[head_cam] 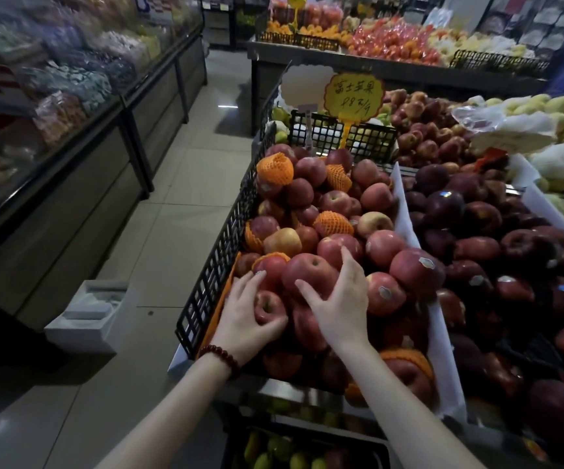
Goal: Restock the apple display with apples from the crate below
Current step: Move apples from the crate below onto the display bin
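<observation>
The apple display [221, 252] is a black mesh-sided bin heaped with red apples, several in orange foam nets. My left hand [243, 316], a bead bracelet on its wrist, wraps around a small red apple [268, 306] at the pile's front left. My right hand [339, 299] rests with spread fingers on a larger red apple [307, 274] beside it; a grip cannot be confirmed. The crate below [307, 448] shows at the bottom edge, dark, with green and yellow fruit visible in it.
A yellow price sign [353, 96] stands at the back of the bin. Dark red apples [476, 231] fill the neighbouring bin to the right. A white foam box [94, 316] sits on the aisle floor to the left, beside glass-fronted counters [71, 147].
</observation>
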Action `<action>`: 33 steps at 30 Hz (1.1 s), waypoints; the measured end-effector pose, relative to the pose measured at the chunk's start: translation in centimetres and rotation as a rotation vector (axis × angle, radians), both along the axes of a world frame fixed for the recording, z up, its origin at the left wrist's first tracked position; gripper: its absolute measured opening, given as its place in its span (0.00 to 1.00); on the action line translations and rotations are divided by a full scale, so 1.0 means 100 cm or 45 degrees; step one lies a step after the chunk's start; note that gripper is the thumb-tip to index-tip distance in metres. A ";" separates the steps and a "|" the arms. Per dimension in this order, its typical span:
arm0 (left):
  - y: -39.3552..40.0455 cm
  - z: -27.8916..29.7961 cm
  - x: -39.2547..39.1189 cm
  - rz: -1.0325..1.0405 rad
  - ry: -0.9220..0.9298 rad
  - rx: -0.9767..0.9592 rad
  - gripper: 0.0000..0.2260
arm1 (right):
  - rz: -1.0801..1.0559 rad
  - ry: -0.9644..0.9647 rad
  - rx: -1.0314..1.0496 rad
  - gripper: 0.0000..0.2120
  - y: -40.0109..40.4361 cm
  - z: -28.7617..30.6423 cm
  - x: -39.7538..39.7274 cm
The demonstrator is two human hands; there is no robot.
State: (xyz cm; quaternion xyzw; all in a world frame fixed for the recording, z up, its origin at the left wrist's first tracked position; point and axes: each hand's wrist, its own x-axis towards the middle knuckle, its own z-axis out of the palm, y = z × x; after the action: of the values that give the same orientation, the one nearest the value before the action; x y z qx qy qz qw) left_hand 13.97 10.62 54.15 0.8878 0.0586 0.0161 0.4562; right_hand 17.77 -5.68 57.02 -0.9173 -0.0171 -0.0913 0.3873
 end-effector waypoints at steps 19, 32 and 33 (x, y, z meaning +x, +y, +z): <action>-0.100 -0.035 -0.116 -0.009 0.087 -0.345 0.05 | 0.091 0.196 0.724 0.09 -0.111 -0.067 -0.149; -0.119 -0.273 -0.178 -0.105 0.220 -0.247 0.07 | 0.190 0.252 0.654 0.09 -0.137 -0.311 -0.217; -0.119 -0.292 -0.179 -0.103 0.230 -0.228 0.06 | 0.197 0.233 0.645 0.09 -0.138 -0.332 -0.218</action>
State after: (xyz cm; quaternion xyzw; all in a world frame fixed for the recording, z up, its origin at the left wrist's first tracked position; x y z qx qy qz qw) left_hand -3.95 -1.29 24.91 0.8429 0.0646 -0.0875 0.5269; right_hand -4.01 -19.50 23.85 -0.7917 -0.0288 0.0205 0.6099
